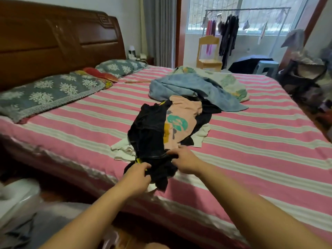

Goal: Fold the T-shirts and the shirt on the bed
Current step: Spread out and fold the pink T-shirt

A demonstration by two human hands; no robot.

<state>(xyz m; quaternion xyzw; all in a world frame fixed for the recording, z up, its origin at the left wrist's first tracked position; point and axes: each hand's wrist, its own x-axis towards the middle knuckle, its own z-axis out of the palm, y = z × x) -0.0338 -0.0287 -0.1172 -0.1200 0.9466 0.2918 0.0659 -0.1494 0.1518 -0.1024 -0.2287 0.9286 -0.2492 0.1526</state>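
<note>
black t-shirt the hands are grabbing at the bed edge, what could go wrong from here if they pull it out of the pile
1. The crumpled black T-shirt runs partly under the pink printed T-shirt, so pulling may drag that garment along.
2. The left hand and right hand grip bunched fabric close together at the near edge of the pink-and-white striped bed; loose cloth there could slip off the edge.
3. The white garment underneath may get pulled askew.

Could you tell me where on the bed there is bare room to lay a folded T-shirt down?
The striped sheet lies bare right of the clothes pile, out to the bed's right edge, and also left of it, between pile and pillows. The middle is crowded: both hands, left and right, grip the black garment, with the blue cloth behind.
</note>
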